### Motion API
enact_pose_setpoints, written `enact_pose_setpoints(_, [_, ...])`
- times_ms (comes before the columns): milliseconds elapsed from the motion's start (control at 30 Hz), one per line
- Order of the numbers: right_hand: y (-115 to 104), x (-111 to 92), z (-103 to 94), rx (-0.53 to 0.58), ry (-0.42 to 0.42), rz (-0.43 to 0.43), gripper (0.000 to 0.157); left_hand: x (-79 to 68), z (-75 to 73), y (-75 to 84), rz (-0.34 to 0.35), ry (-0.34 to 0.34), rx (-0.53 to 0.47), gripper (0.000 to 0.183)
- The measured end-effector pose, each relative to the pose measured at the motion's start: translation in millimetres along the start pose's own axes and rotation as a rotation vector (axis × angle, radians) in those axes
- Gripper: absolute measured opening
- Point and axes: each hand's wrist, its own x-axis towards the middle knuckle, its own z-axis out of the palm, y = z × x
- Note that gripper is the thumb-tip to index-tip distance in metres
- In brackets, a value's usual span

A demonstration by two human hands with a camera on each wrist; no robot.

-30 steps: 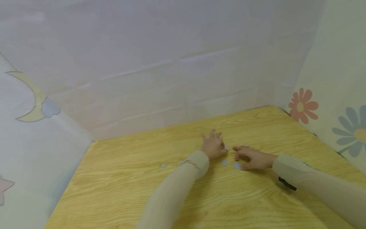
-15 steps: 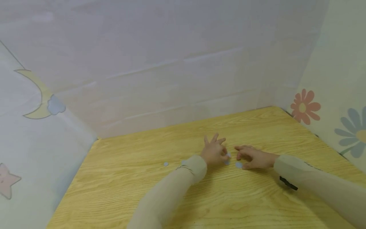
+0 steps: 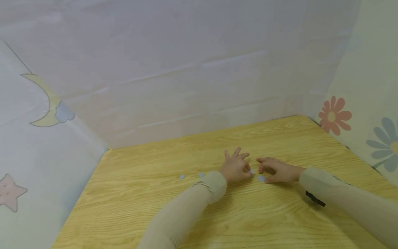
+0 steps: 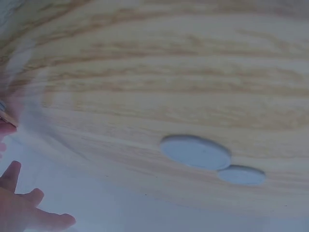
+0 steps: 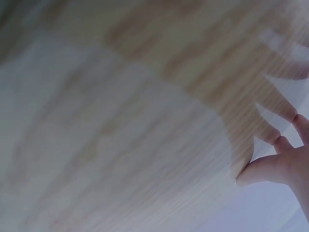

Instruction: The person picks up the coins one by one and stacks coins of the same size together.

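Observation:
Thumb and index finger of my left hand pinch a small pale grey-blue disc in the head view, while the other fingers spread upward. Beside it my right hand rests on the wooden table, fingers loosely bent, thumb at the edge of a second flat disc. Two more discs lie left of my left wrist, a smaller one and another. The left wrist view shows these as a near disc and a farther disc. The right wrist view has fingertips touching the tabletop.
The wood-grain table meets a pale draped backdrop at its back edge. Side walls carry a moon picture on the left and flower prints on the right. A black strap piece hangs under the right sleeve.
My left hand has come nearer with its disc, to where another disc lay in plain sight; that one is now hidden or overlapped. The right hand stays put. The view has shifted slightly.

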Motion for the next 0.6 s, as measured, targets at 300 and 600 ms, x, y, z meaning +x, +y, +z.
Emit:
enact_pose_setpoints(300, [-1,0,0.7,-0.010,0.006,0.005,0.021,2.0,4.5,7.5,0.034,0.005,0.035,0.025])
enact_pose_setpoints(600, [3,0,1.8,-0.018,-0.001,-0.025,0.020,4.6,8.1,18.5,0.048,-0.001,0.027,0.025])
